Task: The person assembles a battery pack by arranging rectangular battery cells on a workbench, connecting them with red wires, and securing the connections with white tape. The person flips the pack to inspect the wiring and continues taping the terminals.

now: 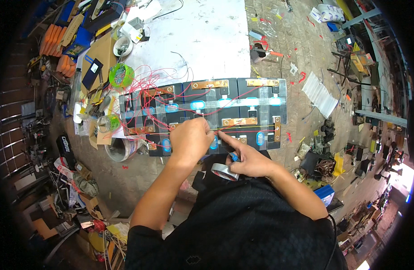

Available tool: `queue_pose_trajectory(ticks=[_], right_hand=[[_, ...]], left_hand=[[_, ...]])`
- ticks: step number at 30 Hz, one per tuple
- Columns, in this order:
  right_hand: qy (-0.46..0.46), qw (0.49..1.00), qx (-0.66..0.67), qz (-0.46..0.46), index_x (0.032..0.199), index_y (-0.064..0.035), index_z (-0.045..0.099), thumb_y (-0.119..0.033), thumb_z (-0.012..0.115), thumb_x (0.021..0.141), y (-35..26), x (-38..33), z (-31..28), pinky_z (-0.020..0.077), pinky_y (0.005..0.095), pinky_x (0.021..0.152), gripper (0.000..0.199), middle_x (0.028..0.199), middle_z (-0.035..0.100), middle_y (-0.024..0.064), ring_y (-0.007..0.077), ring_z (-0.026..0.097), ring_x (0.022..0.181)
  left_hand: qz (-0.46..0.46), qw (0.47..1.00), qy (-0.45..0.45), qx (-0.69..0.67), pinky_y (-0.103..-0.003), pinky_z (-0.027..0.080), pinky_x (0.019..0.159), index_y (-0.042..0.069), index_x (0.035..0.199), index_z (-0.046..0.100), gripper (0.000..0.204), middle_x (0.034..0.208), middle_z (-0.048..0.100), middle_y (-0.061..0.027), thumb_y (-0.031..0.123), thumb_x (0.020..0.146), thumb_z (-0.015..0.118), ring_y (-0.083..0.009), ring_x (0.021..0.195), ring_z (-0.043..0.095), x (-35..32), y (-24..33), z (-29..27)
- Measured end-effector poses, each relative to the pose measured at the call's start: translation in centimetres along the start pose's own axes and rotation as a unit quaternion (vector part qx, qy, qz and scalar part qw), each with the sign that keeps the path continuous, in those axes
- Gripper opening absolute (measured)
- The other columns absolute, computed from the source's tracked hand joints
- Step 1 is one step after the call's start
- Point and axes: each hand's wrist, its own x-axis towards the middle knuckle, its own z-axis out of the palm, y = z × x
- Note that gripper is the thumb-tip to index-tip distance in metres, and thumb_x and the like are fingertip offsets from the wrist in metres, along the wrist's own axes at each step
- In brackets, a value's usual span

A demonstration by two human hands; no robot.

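Note:
A block of black battery cells (225,94) with copper busbars (239,122) and clear tape strips lies in front of me. Thin red wires (148,101) loop over its left half, and a red and a yellow-green strand run right along the near row. My left hand (191,140) is closed, its fingertips pinching a red wire low over the cells. Close beside it, my right hand (252,161) reaches its index finger to the same wires. A silver roll of tape (225,171) sits in its other fingers, along with a small blue object (234,157), partly hidden.
A white board (202,45) lies beyond the cells. At left are a green tub (121,75) of small parts, a clear bucket (119,150) and a cardboard box (103,51). A white sheet (320,94) lies on the floor at right, near scattered tools and scraps.

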Motion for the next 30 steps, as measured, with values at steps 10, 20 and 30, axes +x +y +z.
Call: queue_pose_trajectory(ticks=[10,20,30], right_hand=[[-0.033,0.994,0.1,-0.013,0.173,-0.0073,0.017,0.003,0.056,0.081,0.6,1.3,0.1,0.0444,0.0218,0.067,0.101,0.116,0.06,0.0036,0.0062,0.048,0.077],[-0.05,0.992,0.106,0.043,0.174,-0.0139,0.016,0.0,0.054,0.081,-1.8,1.0,0.5,0.0372,0.0207,0.051,0.102,0.108,0.059,0.0027,0.0026,0.043,0.06],[-0.081,0.985,0.137,0.061,0.173,-0.0059,0.018,-0.002,0.057,0.085,-1.0,1.2,-0.5,0.0398,0.0221,0.053,0.096,0.169,0.04,0.0129,0.0026,0.049,0.076]], left_hand=[[0.087,0.989,0.118,0.015,-0.048,0.057,0.072,0.012,0.098,0.074,0.02,0.096,0.076,-0.0098,0.023,0.084,0.083,-0.0346,0.085,0.074,-2.8,-2.7,1.4],[0.237,0.957,0.16,0.054,-0.047,0.056,0.07,0.012,0.097,0.07,0.018,0.092,0.067,-0.0082,0.018,0.083,0.081,-0.032,0.08,0.071,-2.8,-4.5,1.6],[0.256,0.947,0.151,0.124,-0.043,0.054,0.063,0.009,0.087,0.061,0.017,0.081,0.064,-0.0098,0.012,0.081,0.077,-0.0308,0.075,0.07,-1.5,-4.4,1.2]])
